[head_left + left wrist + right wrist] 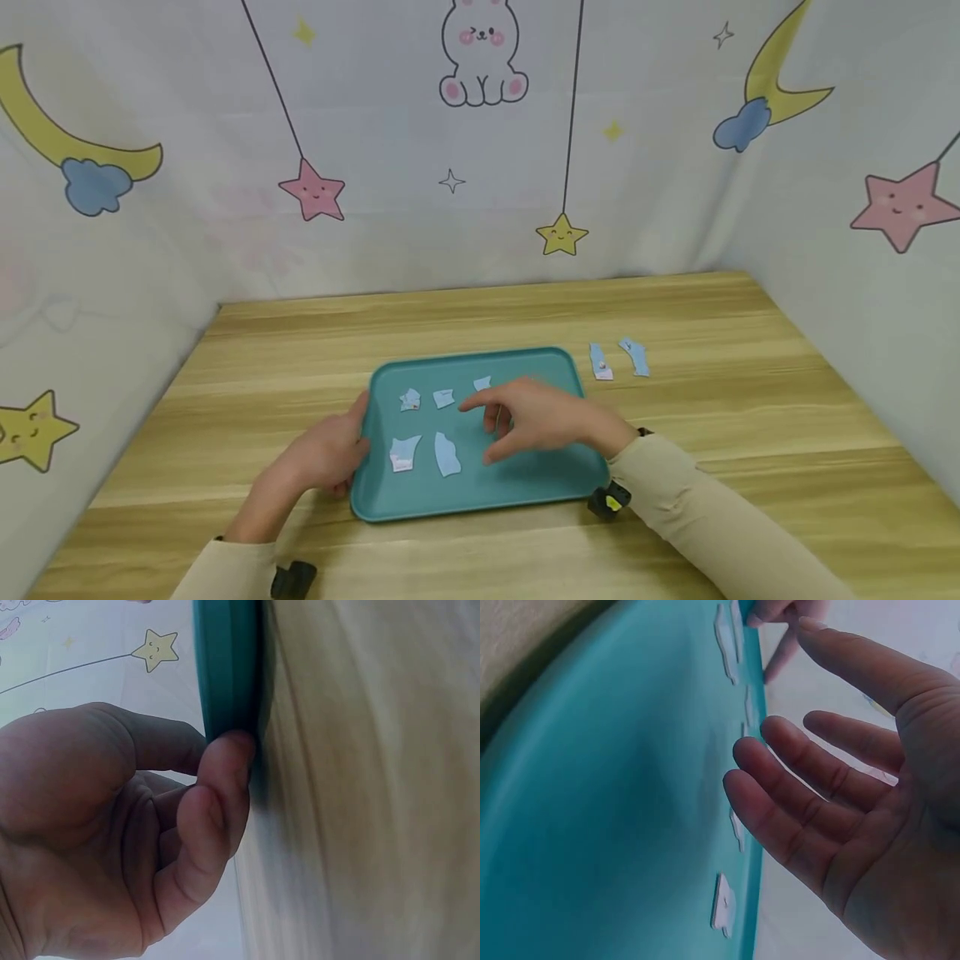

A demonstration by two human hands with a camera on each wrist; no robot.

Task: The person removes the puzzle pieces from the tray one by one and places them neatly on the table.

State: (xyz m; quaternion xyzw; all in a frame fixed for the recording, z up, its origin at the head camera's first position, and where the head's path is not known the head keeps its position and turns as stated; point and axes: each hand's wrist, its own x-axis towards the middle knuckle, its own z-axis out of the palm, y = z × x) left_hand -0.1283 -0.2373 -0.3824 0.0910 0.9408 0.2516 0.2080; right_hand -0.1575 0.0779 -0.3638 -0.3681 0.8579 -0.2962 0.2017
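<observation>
A teal tray (525, 492) lies on the table, with several flat, irregular light-blue puzzle pieces on it. My left hand (333, 450) grips the tray's left edge; in the left wrist view its fingers (225, 769) curl at the rim. Over the middle of the tray hovers my right hand (543, 414), holding nothing, fingers loosely bent and thumb apart. Left of it are a patterned piece (410, 400), a small piece (443, 398), a pink-edged piece (403, 454) and a long curved piece (447, 455). Another piece (482, 383) shows just beyond its fingers.
Two more pieces lie on the wooden table (750, 400) beyond the tray's right side: one with a pink end (600, 362) and a curved one (636, 357). A white curtain (390, 233) printed with stars and moons surrounds the table's back and sides.
</observation>
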